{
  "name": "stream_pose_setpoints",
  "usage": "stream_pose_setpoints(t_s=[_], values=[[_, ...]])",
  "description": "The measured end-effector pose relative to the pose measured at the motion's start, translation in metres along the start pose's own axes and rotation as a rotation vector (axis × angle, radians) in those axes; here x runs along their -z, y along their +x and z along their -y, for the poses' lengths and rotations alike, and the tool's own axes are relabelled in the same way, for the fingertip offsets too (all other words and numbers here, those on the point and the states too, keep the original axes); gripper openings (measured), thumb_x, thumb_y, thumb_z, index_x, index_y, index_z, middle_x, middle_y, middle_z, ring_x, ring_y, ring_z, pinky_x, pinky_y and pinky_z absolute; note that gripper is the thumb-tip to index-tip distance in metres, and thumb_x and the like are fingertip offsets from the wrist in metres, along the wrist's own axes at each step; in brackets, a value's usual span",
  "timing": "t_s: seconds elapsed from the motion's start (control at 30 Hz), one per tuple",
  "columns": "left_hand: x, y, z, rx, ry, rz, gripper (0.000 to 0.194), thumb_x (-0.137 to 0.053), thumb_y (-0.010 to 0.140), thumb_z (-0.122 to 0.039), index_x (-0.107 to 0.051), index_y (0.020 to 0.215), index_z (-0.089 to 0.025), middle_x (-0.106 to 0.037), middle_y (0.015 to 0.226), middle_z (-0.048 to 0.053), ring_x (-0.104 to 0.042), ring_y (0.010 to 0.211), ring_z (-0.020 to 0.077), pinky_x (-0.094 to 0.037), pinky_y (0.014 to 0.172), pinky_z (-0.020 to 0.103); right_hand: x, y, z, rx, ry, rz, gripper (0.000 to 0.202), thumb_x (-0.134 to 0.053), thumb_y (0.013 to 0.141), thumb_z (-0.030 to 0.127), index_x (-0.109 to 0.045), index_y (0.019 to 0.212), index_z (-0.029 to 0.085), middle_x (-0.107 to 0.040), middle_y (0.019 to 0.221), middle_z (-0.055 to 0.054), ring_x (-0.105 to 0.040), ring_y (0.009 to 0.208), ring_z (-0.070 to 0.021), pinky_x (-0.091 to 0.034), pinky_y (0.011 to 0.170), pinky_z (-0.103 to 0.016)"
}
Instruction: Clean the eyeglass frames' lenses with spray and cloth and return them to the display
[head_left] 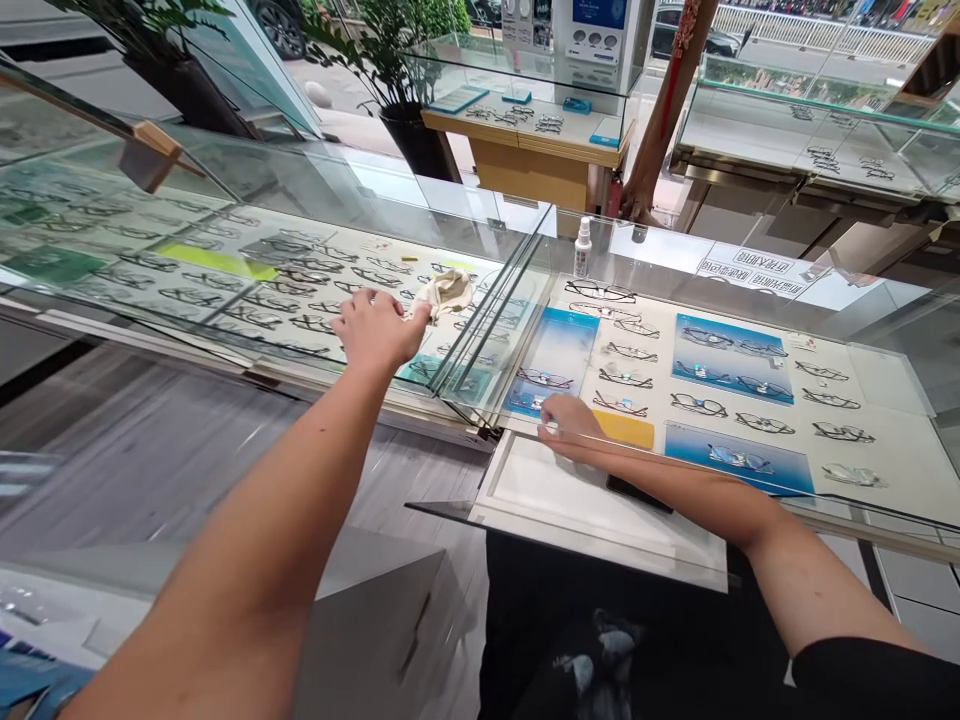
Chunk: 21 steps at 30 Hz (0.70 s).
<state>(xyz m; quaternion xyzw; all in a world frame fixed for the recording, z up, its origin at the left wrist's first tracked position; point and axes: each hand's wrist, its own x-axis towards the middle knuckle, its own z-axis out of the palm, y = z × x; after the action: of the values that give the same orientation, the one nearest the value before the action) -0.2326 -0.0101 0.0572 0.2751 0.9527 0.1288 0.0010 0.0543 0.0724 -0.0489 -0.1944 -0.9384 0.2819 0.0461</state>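
The cloth (pixel 448 290) by the loosely spread left hand (pixel 381 328) seems soft and light, best pinched by its folds; whether the right hand (pixel 574 420) grips anything is unclear.

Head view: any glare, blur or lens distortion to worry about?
Head view: pale reflections cross the right display case; head view: the floor looks streaky, shine or blur unclear; head view: left hand and right hand read fairly clearly; head view: forearms loom large toward the lower corners, probably wide-lens stretch.
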Motion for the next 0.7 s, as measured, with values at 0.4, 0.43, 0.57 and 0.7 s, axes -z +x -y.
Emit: stream_pose_setpoints(t_s=[0.4,0.43,0.57,0.7], values=[[0.002,-0.001,-0.004,-0.005,0.028,-0.009,0.053,-0.041,0.095,-0.057,-0.065,0.116,-0.014,-0.049,0.159,0.027,-0.044,0.143,0.0462,-0.035,0.120,0.062,0.099,-0.099,0.068,0.042,0.650,0.227,0.018,-0.068,0.077,0.014,-0.054,0.069,0.023,-0.052,0.062,0.007,-0.049,0.061,-0.0108,-0.042,0.062,-0.023],[0.002,-0.001,-0.004,-0.007,0.029,-0.006,0.054,-0.041,0.095,-0.058,-0.066,0.117,-0.014,-0.049,0.160,0.027,-0.045,0.143,0.0465,-0.035,0.120,0.063,0.111,-0.097,0.069,0.063,0.597,0.179,0.018,-0.067,0.077,0.014,-0.054,0.069,0.023,-0.054,0.063,0.006,-0.051,0.062,-0.0110,-0.043,0.063,-0.024],[0.000,0.001,-0.002,-0.012,0.023,-0.003,0.057,-0.041,0.095,-0.058,-0.066,0.119,-0.013,-0.047,0.161,0.028,-0.045,0.143,0.0467,-0.036,0.119,0.062,0.152,-0.067,0.050,0.073,0.358,-0.063,0.018,-0.062,0.082,0.015,-0.053,0.068,0.023,-0.056,0.065,0.005,-0.053,0.065,-0.0116,-0.043,0.068,-0.025],[-0.001,0.002,0.000,-0.033,0.003,-0.011,0.054,-0.043,0.095,-0.058,-0.066,0.117,-0.014,-0.048,0.161,0.028,-0.045,0.143,0.0473,-0.037,0.118,0.063,0.178,-0.022,0.011,0.007,0.026,-0.172,0.022,-0.062,0.082,0.011,-0.051,0.066,0.022,-0.056,0.066,0.004,-0.050,0.066,-0.0125,-0.037,0.067,-0.026]])
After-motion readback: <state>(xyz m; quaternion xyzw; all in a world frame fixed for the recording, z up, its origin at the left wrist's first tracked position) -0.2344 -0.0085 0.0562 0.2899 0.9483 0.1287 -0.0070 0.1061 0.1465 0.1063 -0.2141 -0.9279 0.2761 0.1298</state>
